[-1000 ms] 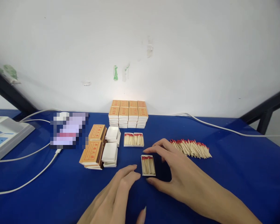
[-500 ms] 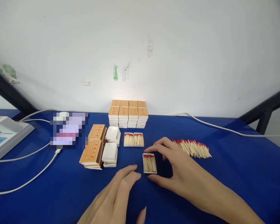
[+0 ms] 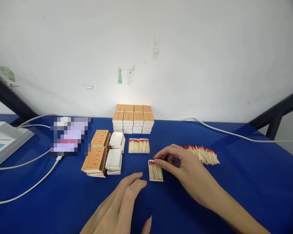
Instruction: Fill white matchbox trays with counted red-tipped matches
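Note:
A white tray of red-tipped matches (image 3: pixel 155 171) lies on the blue table (image 3: pixel 246 182) in front of me. My right hand (image 3: pixel 183 167) rests just right of it, fingers loosely curled, thumb and forefinger touching the tray's far right corner. My left hand (image 3: pixel 123 204) lies flat and open on the cloth, fingertips just left of the tray. A loose heap of matches (image 3: pixel 205 154) sits behind my right hand. Two more filled trays (image 3: pixel 139 145) lie side by side further back.
Orange matchbox sleeves (image 3: pixel 96 156) and empty white trays (image 3: pixel 114 152) are piled at left. Stacked closed matchboxes (image 3: pixel 133 118) stand against the white wall. A blurred phone (image 3: pixel 69 135), white cables (image 3: pixel 26 191) and a white device (image 3: pixel 5 141) occupy the far left.
My right hand has drawn its thumb off the tray's near edge and closed toward the tray's far right corner. The tray shifted slightly. The left hand stayed put.

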`<state>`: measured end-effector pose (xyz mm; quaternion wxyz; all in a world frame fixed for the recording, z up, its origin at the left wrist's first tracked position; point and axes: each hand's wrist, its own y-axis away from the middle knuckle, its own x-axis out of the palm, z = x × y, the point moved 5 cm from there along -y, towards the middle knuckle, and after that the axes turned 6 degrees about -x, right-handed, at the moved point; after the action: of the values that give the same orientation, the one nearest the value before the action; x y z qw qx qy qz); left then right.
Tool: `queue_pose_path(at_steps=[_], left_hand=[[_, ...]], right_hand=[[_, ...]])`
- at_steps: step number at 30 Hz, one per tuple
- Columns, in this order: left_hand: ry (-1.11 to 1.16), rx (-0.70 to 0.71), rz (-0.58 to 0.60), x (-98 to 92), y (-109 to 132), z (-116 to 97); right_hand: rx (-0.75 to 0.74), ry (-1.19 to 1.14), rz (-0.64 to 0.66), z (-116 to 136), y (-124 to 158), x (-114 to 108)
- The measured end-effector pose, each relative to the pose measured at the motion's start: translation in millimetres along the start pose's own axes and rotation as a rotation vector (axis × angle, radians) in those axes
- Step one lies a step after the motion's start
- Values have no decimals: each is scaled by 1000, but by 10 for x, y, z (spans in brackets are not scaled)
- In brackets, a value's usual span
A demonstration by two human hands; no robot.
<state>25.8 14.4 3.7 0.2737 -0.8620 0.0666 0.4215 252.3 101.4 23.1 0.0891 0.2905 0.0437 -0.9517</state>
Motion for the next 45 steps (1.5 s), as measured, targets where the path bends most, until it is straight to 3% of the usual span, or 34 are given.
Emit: queue_pose_path(at_steps=[13,26,34,39,42,45], left_hand=[[-11,16,-17,18,1,9],[35,42,38,154,67,81],[42,21,72,182,67,87],[34,13,58,178,62,79],[38,26,49,153,55,62],[37,31,42,111,40,33]], right_hand=[[52,-56,90,-58,26,44],[26,-7,92,18,23,75],[-65,157,289,180,170,24],[-73,248,207,109,99,-37],[-45,265,80,41,-47,-146],[-79,253,71,43,-238,-207]])
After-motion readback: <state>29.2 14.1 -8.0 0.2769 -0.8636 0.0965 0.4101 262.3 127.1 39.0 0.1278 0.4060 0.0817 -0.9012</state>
